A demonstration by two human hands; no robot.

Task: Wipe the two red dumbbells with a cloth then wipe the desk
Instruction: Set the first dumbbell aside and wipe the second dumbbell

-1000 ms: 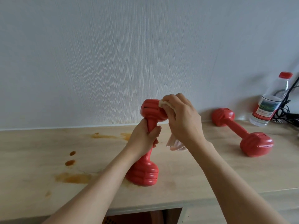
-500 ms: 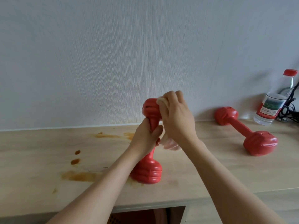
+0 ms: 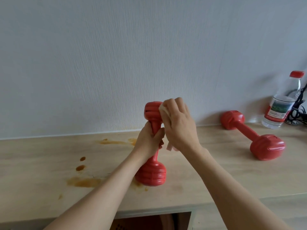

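Note:
A red dumbbell (image 3: 152, 175) stands upright on the light wooden desk (image 3: 207, 176), its lower head on the surface. My left hand (image 3: 149, 140) grips its handle. My right hand (image 3: 179, 123) holds a pale cloth (image 3: 163, 111) pressed against the right side of the upper head; a bit of cloth hangs out below the palm. The second red dumbbell (image 3: 254, 136) lies on its side at the right, near the wall, with no hand on it.
Brown stains (image 3: 83, 182) spread over the desk left of the upright dumbbell, with more near the wall (image 3: 114, 142). A clear water bottle with a red cap (image 3: 280, 105) and black cables (image 3: 297, 110) stand at the far right. The desk's front edge runs below my forearms.
My right hand with the cloth has shifted slightly over the upper head of the dumbbell. The left hand keeps its grip on the handle and the dumbbell stays upright.

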